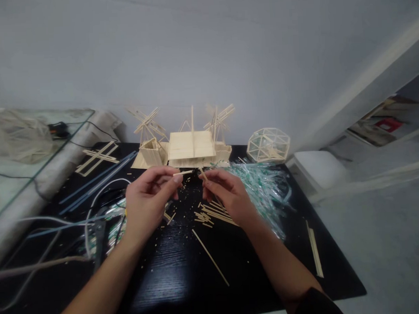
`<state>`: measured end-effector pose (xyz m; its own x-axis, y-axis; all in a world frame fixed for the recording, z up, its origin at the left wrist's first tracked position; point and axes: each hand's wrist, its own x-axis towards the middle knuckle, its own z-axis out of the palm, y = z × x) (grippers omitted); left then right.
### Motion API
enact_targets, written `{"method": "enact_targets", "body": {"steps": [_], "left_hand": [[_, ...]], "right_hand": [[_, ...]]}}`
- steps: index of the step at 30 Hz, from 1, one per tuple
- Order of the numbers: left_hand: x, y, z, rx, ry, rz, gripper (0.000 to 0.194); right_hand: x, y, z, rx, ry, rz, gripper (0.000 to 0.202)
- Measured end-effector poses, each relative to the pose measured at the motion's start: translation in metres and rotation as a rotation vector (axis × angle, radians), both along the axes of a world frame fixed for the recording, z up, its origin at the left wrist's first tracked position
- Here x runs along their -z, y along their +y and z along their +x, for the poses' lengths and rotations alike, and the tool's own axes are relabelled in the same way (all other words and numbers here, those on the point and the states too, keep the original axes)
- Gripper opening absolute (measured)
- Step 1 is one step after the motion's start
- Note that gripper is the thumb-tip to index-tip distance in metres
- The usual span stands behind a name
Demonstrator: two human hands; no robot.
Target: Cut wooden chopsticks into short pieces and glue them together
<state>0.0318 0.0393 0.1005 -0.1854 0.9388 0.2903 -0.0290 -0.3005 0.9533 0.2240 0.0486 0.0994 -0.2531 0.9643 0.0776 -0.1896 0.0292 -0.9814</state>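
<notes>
My left hand [152,194] pinches a short wooden stick [183,172] between thumb and fingertips, its free end pointing right. Just across a small gap, my right hand [226,191] grips another thin wooden stick [203,174], which points up and left. Both hands are raised above the black table [173,274]. Below my right hand lies a pile of cut sticks [215,213]. One long thin stick [211,258] lies slanted nearer the front. Behind the hands stands a wooden model [191,145] with a flat panel and windmill-like frames on either side.
A round stick frame [268,145] stands at the back right, near green and clear plastic strips [266,187]. Crossed sticks [97,158], blue strips [99,182] and white cable [90,217] lie left. Two sticks [314,249] rest at the right; a white stool [317,170] stands beyond.
</notes>
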Motion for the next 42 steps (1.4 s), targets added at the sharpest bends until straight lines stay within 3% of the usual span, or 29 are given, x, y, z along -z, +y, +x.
{"method": "enact_targets", "body": {"steps": [3,6,9,15,18,23,27,31,35,42], "left_hand": [[0.001,-0.003,0.000,0.023,0.046,-0.037,0.013],[0.002,-0.006,0.001,0.046,0.086,-0.072,0.014],[0.000,-0.008,0.005,0.078,0.092,-0.084,0.015],[-0.004,-0.011,0.011,0.111,0.134,-0.059,0.012],[-0.003,-0.011,0.011,0.123,0.141,-0.051,0.010],[0.002,-0.013,0.016,0.222,-0.093,-0.220,0.017],[0.005,-0.014,0.026,0.293,-0.342,-0.351,0.022],[0.006,-0.015,0.033,0.362,-0.472,-0.437,0.025],[0.004,-0.016,0.031,0.439,-0.480,-0.430,0.025],[0.003,-0.012,0.024,0.372,-0.389,-0.347,0.022]], "right_hand": [[0.009,0.000,-0.004,0.032,0.108,-0.076,0.013],[0.014,-0.001,-0.006,-0.022,0.135,-0.093,0.021],[0.011,-0.003,-0.006,-0.030,0.134,-0.096,0.027],[0.002,-0.006,-0.006,0.124,-0.038,-0.030,0.020],[0.004,-0.005,-0.005,0.093,-0.020,-0.026,0.023],[0.008,-0.005,-0.006,0.022,0.139,-0.098,0.024],[0.006,-0.006,-0.008,0.045,0.191,-0.108,0.024],[0.004,-0.004,-0.007,0.002,0.211,-0.127,0.027],[0.004,0.000,-0.002,0.014,0.145,-0.060,0.030],[-0.001,-0.001,0.004,0.067,0.021,0.097,0.049]]}}
